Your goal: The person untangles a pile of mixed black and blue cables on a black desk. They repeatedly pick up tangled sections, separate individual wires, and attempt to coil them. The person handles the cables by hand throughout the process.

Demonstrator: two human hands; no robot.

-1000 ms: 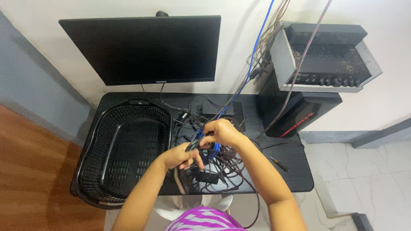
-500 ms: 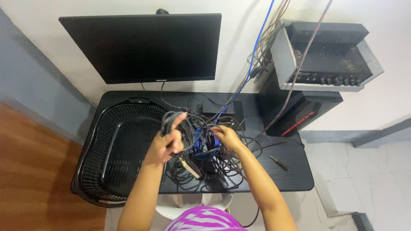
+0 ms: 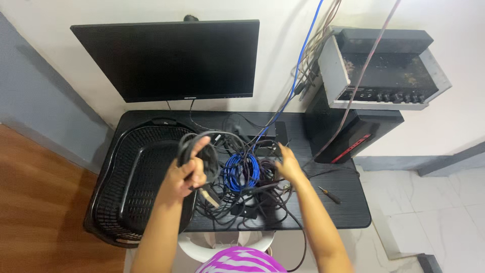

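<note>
Grey cable coil [image 3: 194, 149] gripped in left hand [image 3: 186, 174] beside basket rim [image 3: 198, 132]; right hand [image 3: 289, 164] spread.

Two bare forearms rise from the near edge of the view, with no sleeves covering them from the elbows to the wrists. No watch, bracelet or ring shows on either arm. The left hand [image 3: 186, 174] and the right hand [image 3: 290, 164] are both ungloved, and the nails are too small to make out. Between the arms, at the very near edge, shows a garment [image 3: 241, 261] in bright purple-pink, crossed by curved white stripes that run in wavy bands. Only the top of this clothing is visible; its cut and any sleeves lie outside the view.
</note>
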